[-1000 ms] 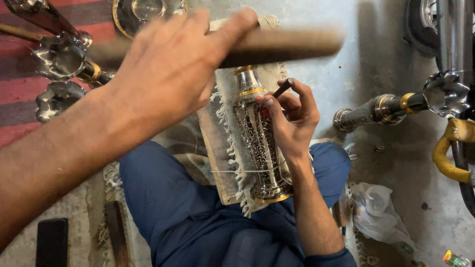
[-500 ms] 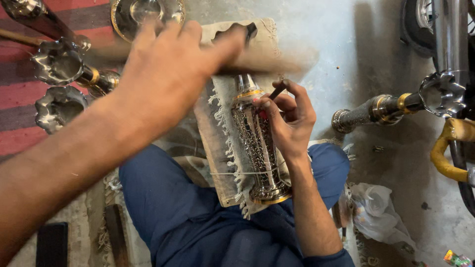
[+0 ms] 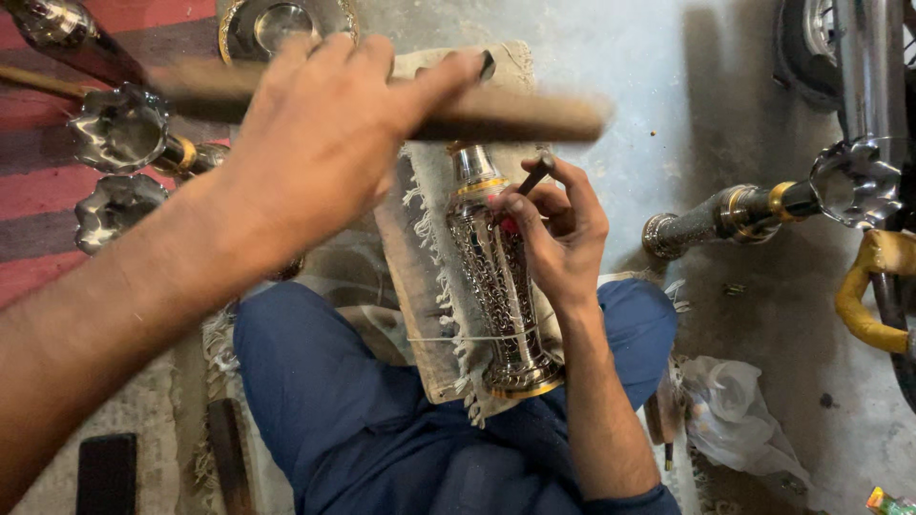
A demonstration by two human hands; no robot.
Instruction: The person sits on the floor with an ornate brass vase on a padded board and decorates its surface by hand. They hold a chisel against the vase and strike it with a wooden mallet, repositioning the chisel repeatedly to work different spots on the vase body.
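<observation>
Head view, looking down onto your lap. Engraved metal vase [image 3: 498,286] lies on a fringed cloth pad [image 3: 420,286] across your blue-trousered legs [image 3: 315,401]; its long axis runs away from you, gold-rimmed foot toward your body, narrow neck pointing out to the floor. Your right hand [image 3: 558,243] rests on the vase's upper body, fingers closed around a thin dark punch [image 3: 534,176], whose tip meets the metal just below the neck band. The punch leans up and away to the right.

Your left hand [image 3: 320,143] is raised between camera and vase, fingers wrapped shut on a wooden mallet [image 3: 496,119]; the mallet is blurred and lies crosswise, just above the punch's free end. Of the two hands, the right is the one touching the vase; the left is apart from it, above.

Around you: shiny flower-shaped metal cups [image 3: 119,129] on the red striped mat [image 3: 38,191] to the left, a round metal dish [image 3: 281,24] ahead, a long metal stem piece [image 3: 725,215] on the grey floor to the right, a crumpled plastic bag [image 3: 735,410] near your right knee.
</observation>
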